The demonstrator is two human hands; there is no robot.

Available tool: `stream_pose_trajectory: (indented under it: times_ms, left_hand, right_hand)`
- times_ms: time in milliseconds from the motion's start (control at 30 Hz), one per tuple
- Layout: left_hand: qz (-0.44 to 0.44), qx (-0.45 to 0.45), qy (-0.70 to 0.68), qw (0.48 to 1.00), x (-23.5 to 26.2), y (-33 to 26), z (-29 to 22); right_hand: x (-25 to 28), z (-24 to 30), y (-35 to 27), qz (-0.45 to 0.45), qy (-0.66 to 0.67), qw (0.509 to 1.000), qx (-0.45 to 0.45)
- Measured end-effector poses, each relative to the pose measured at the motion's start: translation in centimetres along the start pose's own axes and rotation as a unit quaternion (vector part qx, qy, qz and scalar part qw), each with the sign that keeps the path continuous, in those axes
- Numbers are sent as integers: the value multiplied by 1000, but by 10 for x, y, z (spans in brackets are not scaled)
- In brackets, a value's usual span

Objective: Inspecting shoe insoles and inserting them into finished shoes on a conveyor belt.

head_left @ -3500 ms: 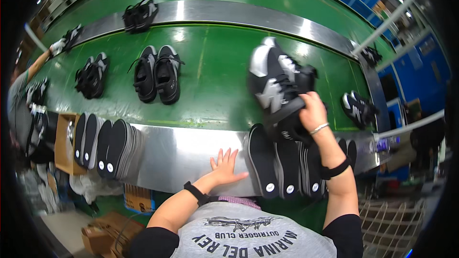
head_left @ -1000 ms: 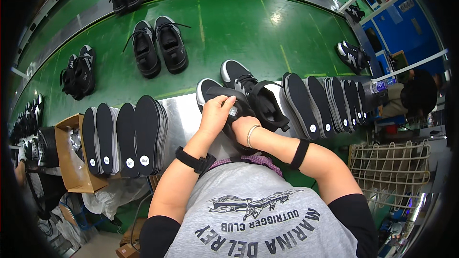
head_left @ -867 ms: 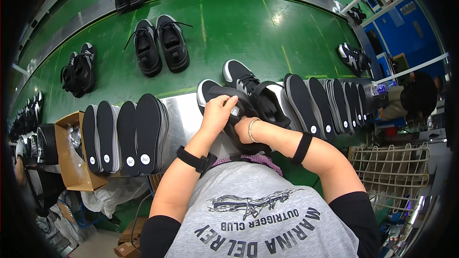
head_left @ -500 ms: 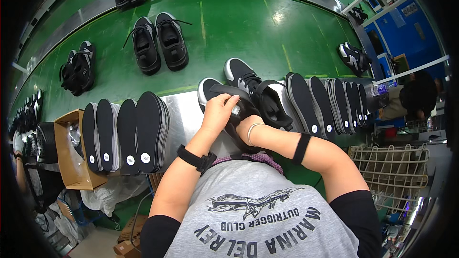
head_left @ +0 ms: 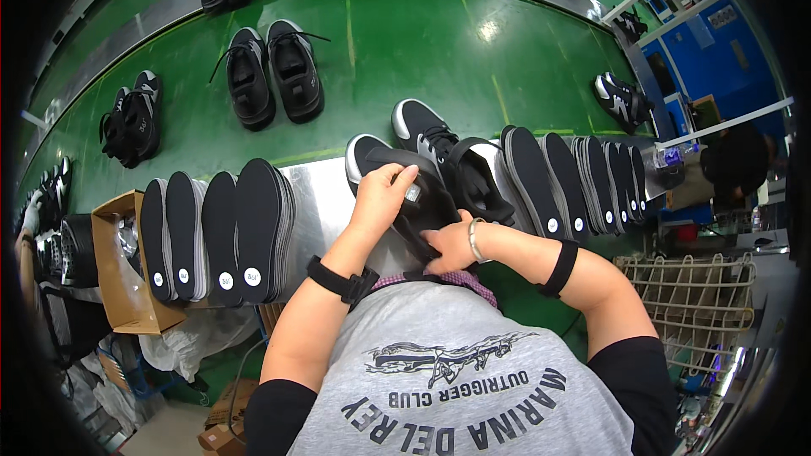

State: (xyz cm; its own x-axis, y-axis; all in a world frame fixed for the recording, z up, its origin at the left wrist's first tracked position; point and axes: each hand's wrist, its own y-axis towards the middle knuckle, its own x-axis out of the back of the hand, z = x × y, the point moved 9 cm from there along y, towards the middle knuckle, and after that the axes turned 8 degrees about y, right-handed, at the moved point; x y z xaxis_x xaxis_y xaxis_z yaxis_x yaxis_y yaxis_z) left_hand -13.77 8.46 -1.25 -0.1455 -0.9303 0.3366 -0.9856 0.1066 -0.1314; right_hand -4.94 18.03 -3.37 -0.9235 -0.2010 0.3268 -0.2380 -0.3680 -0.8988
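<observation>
Right hand (head_left: 454,245) has drawn back from the near shoe's (head_left: 427,211) opening to its heel

At left, a brown cardboard box (head_left: 152,318) stands beside the left-hand insoles (head_left: 262,228), flat black ovals stacked with grey undersides. They rest on a shiny steel table (head_left: 317,203). At centre, the near shoe, black with a silver toe, lies at the table's edge against the wearer, touching its matching mate (head_left: 446,152). More insoles (head_left: 532,177) stand in rows to the right.

Left hand (head_left: 382,198), forearm angled up and inward, pinches the near shoe's tongue between thumb and fingers. Right forearm reaches across from the right; that hand's fingers touch the heel rim, though whether they grip cannot be told.

Round white labels (head_left: 253,276) with handwritten marks sit on the insoles; a small pale tag (head_left: 412,193) shows on the tongue. Dark lettering, upside down, crosses the grey shirt (head_left: 456,380).
</observation>
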Motion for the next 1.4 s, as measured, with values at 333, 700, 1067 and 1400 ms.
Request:
stream_pose_trajectory:
  times_ms: [333, 700, 1067, 1400]
  left_hand:
    - [50, 26, -31, 998, -6, -8, 3]
    - [-15, 1, -11, 1000, 11, -12, 2]
    - [-72, -210, 128, 967, 24, -54, -75]
    - [-36, -126, 211, 969, 74, 6, -39]
  right_hand:
    - [36, -40, 5, -343, 688, 629, 116]
    - [30, -32, -9, -223, 738, 576, 272]
    - [41, -74, -97, -375, 708, 496, 335]
    - [30, -62, -93, -414, 616, 627, 237]
